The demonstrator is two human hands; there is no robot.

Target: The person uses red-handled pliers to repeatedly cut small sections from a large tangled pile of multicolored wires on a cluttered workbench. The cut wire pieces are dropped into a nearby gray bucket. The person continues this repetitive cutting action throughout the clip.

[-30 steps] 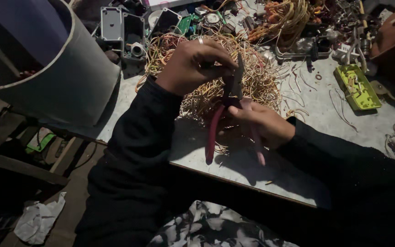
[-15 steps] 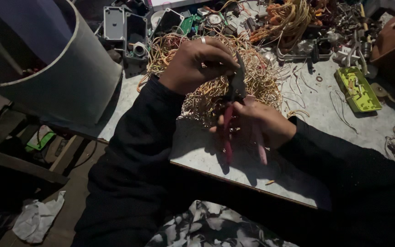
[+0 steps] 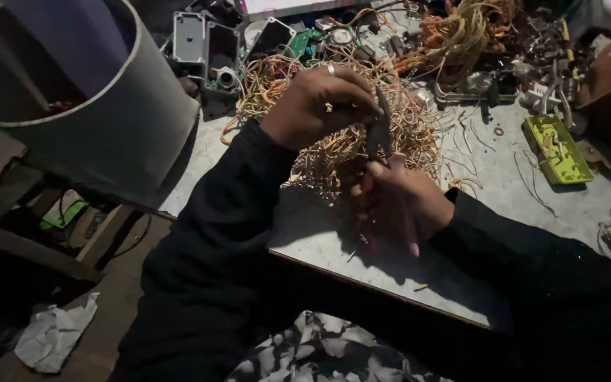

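1. The pale grey speckled surface (image 3: 319, 233) carries everything; its near edge runs diagonally from lower left to right, and the only bare patches lie just in front of the hands and at the right between the scraps.
2. A large grey cylindrical drum (image 3: 114, 120) stands at the surface's left corner, walling off that side.
3. A big tangled heap of thin yellowish stripped wires (image 3: 334, 152) fills the middle, directly under and behind both hands.
4. Along the far edge sits a crowded band of junk: an open grey metal box (image 3: 203, 42), a green circuit board (image 3: 304, 41) and a knot of orange and tan cables (image 3: 461, 35), closing off room beyond the heap.
5. A lime-green rectangular plastic tray (image 3: 556, 148) lies at the right, well apart from the hands.
6. The left hand (image 3: 319, 106), with a ring on one finger, has its grip pinched on something small at the pliers' tip; what it is cannot be told.
7. The right hand (image 3: 404, 201) has its grip clenched around the red-handled pliers (image 3: 380, 134), which stand nearly upright above the heap, dark jaws upward.
8. A crumpled white paper (image 3: 54, 332) lies on the floor at lower left.
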